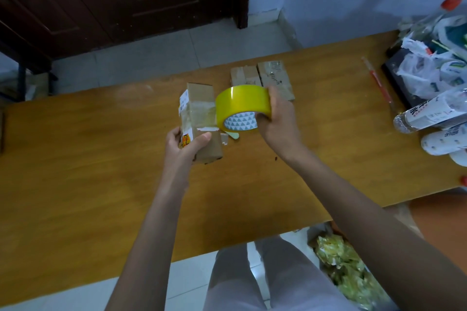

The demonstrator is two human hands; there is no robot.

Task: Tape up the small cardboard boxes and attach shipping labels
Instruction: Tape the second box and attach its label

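Note:
My left hand (183,144) grips the near end of a small cardboard box (201,108), thumb on top, holding it above the wooden table (101,159). A white label with print sits on the box's left side. My right hand (278,116) holds a yellow tape roll (242,106) pressed against the box's right side. A strip of clear tape runs from the roll across the top of the box. Two more small cardboard boxes (262,78) lie side by side on the table beyond the roll.
At the right end of the table lie plastic bags (434,68), a dark tray and several plastic bottles (429,113). A red pen (377,81) lies near them. A bag of yellowish packets (346,265) sits on the floor below the table's front edge. A dark door stands behind.

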